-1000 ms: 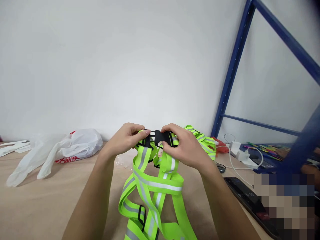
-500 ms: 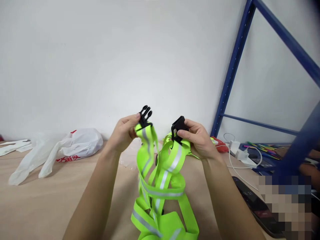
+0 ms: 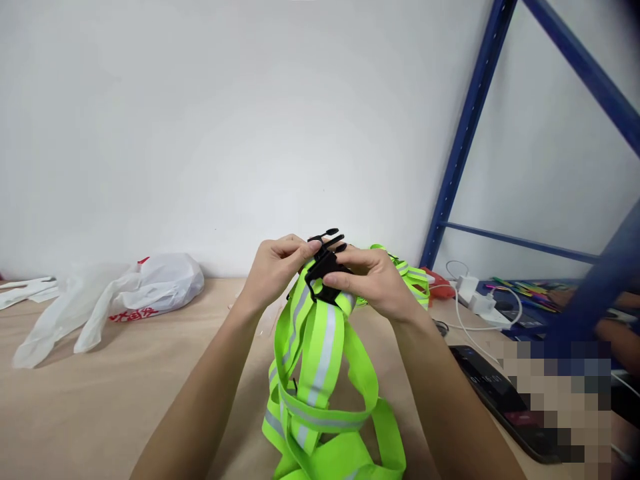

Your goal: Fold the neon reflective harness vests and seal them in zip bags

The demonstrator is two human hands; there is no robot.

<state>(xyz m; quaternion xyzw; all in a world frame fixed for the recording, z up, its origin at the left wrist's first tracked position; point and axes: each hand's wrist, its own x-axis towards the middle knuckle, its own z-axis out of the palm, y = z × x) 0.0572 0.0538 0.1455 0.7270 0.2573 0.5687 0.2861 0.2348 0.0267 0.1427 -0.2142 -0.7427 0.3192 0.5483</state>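
Between my hands hangs a neon yellow-green reflective vest made of straps (image 3: 320, 360) with grey stripes. My left hand (image 3: 280, 267) pinches the pronged buckle half (image 3: 326, 241), its black prongs pointing up and right. In my right hand (image 3: 375, 280) is the black socket half of the buckle (image 3: 327, 270), gripped between thumb and fingers. The two halves overlap, the socket in front of the pronged half, and the prongs stick out past it. They are not clipped together. Lower loops of the straps droop toward the table.
A white plastic bag (image 3: 173, 283) with red print lies at left. More yellow-green straps (image 3: 413, 277) and a red item (image 3: 441, 285) lie behind my right hand. At right are white chargers with cables (image 3: 483, 303), a phone (image 3: 493, 387), coloured pens (image 3: 525, 293) and a blue metal frame (image 3: 467, 127).
My hands have come together from apart, bringing the two buckle halves against each other. The pronged half has tilted to the right, and the straps hang closer together.
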